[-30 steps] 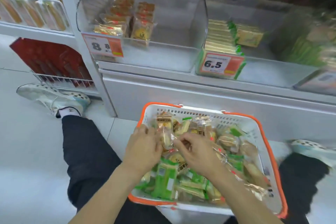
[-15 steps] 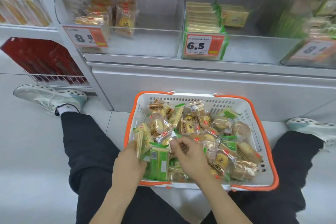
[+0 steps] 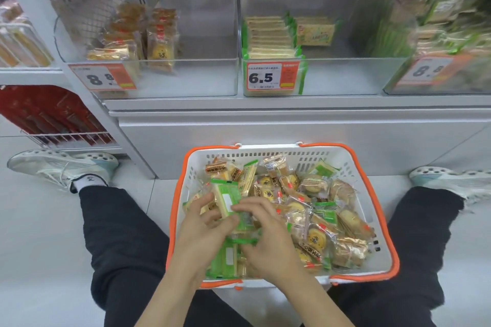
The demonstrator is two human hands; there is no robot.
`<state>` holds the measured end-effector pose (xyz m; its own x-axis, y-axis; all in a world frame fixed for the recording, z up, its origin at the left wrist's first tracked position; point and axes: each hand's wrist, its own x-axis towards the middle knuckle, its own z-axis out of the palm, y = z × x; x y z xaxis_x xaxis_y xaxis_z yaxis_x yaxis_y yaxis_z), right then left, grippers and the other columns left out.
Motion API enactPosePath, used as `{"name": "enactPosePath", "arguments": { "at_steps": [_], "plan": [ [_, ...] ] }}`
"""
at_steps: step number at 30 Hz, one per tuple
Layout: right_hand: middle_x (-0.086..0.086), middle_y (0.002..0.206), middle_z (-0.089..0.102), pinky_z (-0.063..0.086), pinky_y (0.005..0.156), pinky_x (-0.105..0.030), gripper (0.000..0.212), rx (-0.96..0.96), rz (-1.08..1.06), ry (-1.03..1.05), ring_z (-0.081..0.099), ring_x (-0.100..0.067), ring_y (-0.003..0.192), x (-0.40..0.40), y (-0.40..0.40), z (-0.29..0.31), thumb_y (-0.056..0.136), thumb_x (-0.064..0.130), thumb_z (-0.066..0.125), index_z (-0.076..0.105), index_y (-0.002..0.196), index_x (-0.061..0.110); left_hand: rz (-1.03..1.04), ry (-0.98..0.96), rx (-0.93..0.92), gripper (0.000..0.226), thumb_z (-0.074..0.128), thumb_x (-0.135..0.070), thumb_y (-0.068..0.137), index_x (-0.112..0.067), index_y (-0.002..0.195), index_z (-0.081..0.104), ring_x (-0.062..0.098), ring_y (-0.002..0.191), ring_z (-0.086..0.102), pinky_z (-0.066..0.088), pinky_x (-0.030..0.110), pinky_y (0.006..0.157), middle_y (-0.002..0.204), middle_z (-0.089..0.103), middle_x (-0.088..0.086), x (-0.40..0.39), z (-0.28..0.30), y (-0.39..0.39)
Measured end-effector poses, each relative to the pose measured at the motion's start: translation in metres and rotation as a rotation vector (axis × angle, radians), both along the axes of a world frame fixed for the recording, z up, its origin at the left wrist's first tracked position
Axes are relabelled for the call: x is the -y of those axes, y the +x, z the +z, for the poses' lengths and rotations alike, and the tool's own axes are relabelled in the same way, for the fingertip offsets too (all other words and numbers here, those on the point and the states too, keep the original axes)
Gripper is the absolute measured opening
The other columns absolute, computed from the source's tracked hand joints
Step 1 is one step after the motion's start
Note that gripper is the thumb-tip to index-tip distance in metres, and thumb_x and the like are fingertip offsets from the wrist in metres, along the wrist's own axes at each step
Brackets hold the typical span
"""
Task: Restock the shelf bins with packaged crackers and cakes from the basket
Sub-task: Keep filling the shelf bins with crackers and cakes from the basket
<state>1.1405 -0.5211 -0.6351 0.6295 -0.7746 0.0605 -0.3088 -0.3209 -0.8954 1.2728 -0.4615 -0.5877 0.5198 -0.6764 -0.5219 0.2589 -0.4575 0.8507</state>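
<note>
A white basket with an orange rim (image 3: 382,223) sits on the floor between my legs, heaped with green cracker packs and clear-wrapped cakes (image 3: 314,239). My left hand (image 3: 202,231) holds a green cracker pack (image 3: 227,200) upright over the basket's left side. My right hand (image 3: 265,241) pinches the same pack's lower right edge with curled fingers. Above, a clear bin (image 3: 186,77) tagged 8.8 holds cakes at its left, and a bin (image 3: 345,77) tagged 6.5 holds a row of green cracker packs (image 3: 271,37).
A third bin (image 3: 435,71) at the right is full of green packs, blurred. A white cabinet front (image 3: 265,141) stands just behind the basket. Red packages (image 3: 47,117) fill a wire rack at lower left. My shoes (image 3: 61,167) lie at both sides.
Both hands were sorting among the packs lower in the basket; now they have a green cracker pack raised between them. The view has tilted so the shelf bins show more fully.
</note>
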Motion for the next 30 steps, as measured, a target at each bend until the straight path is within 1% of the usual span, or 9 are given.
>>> {"name": "enactPosePath", "arguments": {
  "at_steps": [3,6,10,13,16,20,23,27,30],
  "plan": [
    [0.023,0.109,0.067,0.052,0.085,-0.017,0.036,0.052,-0.204,0.167,0.062,0.001,0.103,0.007,-0.008,0.009,0.09,0.017,0.075,0.06,0.113,0.04,0.075,-0.076,-0.098,0.036,0.07,-0.008,0.091,-0.016,0.124,0.057,0.02,0.09,0.075,0.055,0.03,0.081,0.1,0.077,0.009,0.009,0.005,-0.005],
    [0.004,0.101,0.076,0.057,0.086,-0.033,0.034,0.264,-0.39,0.519,0.072,-0.016,0.095,0.014,-0.016,0.01,0.085,0.034,0.077,0.063,0.115,0.025,0.052,-0.023,0.143,0.034,0.07,-0.026,0.092,-0.023,0.124,0.057,0.012,0.099,0.068,0.046,0.02,0.071,0.109,0.07,-0.004,0.017,0.003,-0.004],
    [-0.021,0.091,0.072,0.052,0.07,-0.038,0.025,0.632,-0.446,0.926,0.067,-0.032,0.079,0.024,-0.025,0.019,0.083,0.011,0.074,0.067,0.104,-0.002,-0.126,-0.134,0.113,0.046,0.067,-0.042,0.083,-0.023,0.124,0.061,0.012,0.102,0.069,0.052,0.02,0.078,0.116,0.071,-0.006,0.024,0.008,-0.002],
    [-0.021,0.107,0.072,0.053,0.072,-0.038,0.043,0.629,-0.401,0.898,0.069,-0.03,0.086,0.032,-0.032,0.018,0.079,0.015,0.082,0.065,0.116,0.0,-0.212,-0.232,0.07,0.038,0.066,-0.03,0.084,-0.012,0.118,0.066,0.029,0.085,0.075,0.061,0.035,0.077,0.106,0.077,0.006,0.037,0.016,-0.006],
    [-0.006,0.126,0.067,0.056,0.093,-0.044,0.08,0.462,-0.54,0.683,0.068,-0.025,0.108,0.045,-0.041,0.018,0.061,0.038,0.096,0.059,0.129,0.02,-0.268,-0.24,0.178,0.025,0.068,-0.018,0.087,-0.015,0.113,0.067,0.024,0.082,0.076,0.062,0.031,0.071,0.102,0.078,0.0,0.051,0.025,-0.003],
    [0.026,0.124,0.057,0.048,0.091,-0.022,0.062,0.188,-0.6,0.235,0.054,0.008,0.113,0.049,-0.058,0.026,0.073,0.035,0.086,0.052,0.123,0.047,-0.511,-0.165,0.492,0.024,0.071,-0.021,0.09,-0.036,0.108,0.067,-0.003,0.095,0.07,0.059,0.025,0.082,0.1,0.074,-0.024,0.065,0.037,-0.007],
    [0.029,0.128,0.053,0.042,0.098,-0.022,0.045,0.038,-0.43,0.007,0.049,0.006,0.123,0.05,-0.066,0.027,0.084,0.037,0.077,0.056,0.123,0.047,-0.658,-0.142,0.684,0.023,0.07,-0.035,0.091,-0.052,0.102,0.06,-0.018,0.096,0.059,0.052,0.019,0.091,0.097,0.066,-0.036,0.074,0.048,-0.02],
    [0.018,0.108,0.071,0.054,0.09,-0.034,0.032,0.061,-0.424,0.105,0.066,-0.007,0.102,0.066,-0.075,0.03,0.08,0.024,0.083,0.069,0.104,0.042,-0.789,-0.164,0.866,0.037,0.058,-0.051,0.095,-0.054,0.131,0.051,-0.005,0.113,0.052,0.046,0.028,0.101,0.118,0.061,-0.033,0.089,0.059,-0.024],
    [0.001,0.099,0.076,0.059,0.085,-0.044,0.031,0.284,-0.548,0.324,0.072,-0.022,0.094,0.078,-0.079,0.041,0.077,0.025,0.082,0.07,0.104,0.021,-0.775,-0.225,0.914,0.045,0.046,-0.055,0.098,-0.057,0.141,0.034,-0.01,0.123,0.04,0.035,0.018,0.104,0.13,0.044,-0.039,0.1,0.074,-0.024]
  ]
}}
